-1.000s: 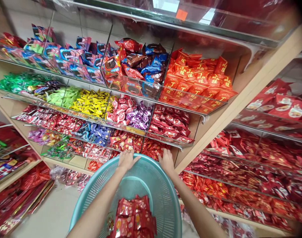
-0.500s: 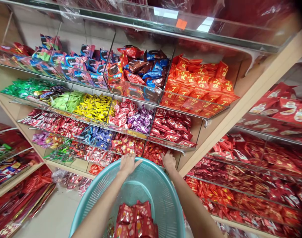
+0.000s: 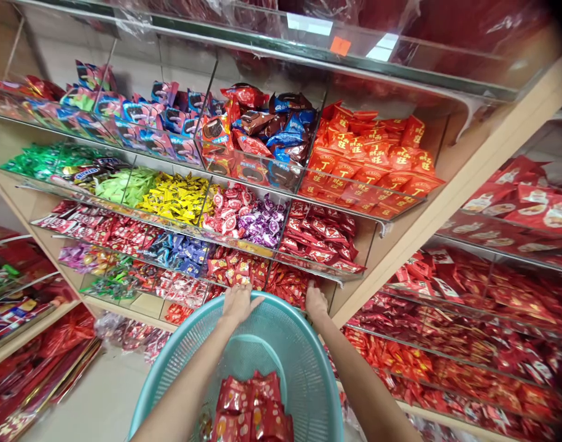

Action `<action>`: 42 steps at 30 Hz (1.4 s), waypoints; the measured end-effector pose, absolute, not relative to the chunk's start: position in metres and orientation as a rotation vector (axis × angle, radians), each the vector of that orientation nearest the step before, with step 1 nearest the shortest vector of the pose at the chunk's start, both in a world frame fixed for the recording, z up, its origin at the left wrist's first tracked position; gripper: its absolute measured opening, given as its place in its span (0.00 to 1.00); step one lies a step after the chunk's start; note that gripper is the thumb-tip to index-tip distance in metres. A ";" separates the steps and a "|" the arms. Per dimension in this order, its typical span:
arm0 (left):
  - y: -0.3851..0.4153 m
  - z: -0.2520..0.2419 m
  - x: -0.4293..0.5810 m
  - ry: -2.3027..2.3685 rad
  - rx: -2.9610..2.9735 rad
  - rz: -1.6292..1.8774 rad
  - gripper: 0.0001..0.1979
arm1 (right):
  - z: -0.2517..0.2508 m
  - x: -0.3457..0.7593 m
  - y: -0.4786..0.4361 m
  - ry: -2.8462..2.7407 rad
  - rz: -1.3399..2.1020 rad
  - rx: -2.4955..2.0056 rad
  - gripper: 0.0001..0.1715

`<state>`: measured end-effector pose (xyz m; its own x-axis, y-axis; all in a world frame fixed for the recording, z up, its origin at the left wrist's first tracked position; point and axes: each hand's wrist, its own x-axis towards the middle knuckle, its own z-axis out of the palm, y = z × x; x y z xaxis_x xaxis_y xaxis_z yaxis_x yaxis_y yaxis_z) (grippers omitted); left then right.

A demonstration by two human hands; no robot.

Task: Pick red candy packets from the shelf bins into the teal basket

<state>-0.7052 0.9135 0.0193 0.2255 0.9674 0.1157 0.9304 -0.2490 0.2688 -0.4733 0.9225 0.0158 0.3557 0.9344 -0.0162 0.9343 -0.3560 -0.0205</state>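
A teal plastic basket (image 3: 303, 356) with slotted sides is tilted in front of me. My left hand (image 3: 238, 303) is closed over its far rim, the thumb stretched out to the right. Inside lie several dark red packets (image 3: 250, 402) with a spotted print, and part of the basket floor shows. Beyond the rim, my right hand (image 3: 316, 302) is at the right end of a low shelf compartment, beside small red wrapped packets (image 3: 285, 282). Its fingers look curled; whatever they hold, if anything, is hidden.
Clear-fronted shelves rise ahead, with yellow sweets (image 3: 179, 196), purple sweets (image 3: 265, 221) and orange-red packets (image 3: 373, 159). A wooden side panel (image 3: 428, 202) slants close to my right hand. More shelves of red packets (image 3: 446, 331) stand at right. Pale floor (image 3: 110, 380) shows at lower left.
My right hand has shifted slightly to the right, away from the red packets. My left hand and the basket have barely moved.
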 end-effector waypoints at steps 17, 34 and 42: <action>0.916 0.013 -0.705 1.813 2.371 0.453 0.27 | 0.011 -0.447 0.920 -1.638 0.306 -2.151 0.22; 0.914 0.017 -0.704 1.831 2.367 0.412 0.27 | -0.019 -0.454 0.922 -1.246 0.408 -1.929 0.27; 0.914 0.019 -0.704 1.831 2.346 0.400 0.29 | -0.029 -0.458 0.929 -0.928 0.478 -1.801 0.24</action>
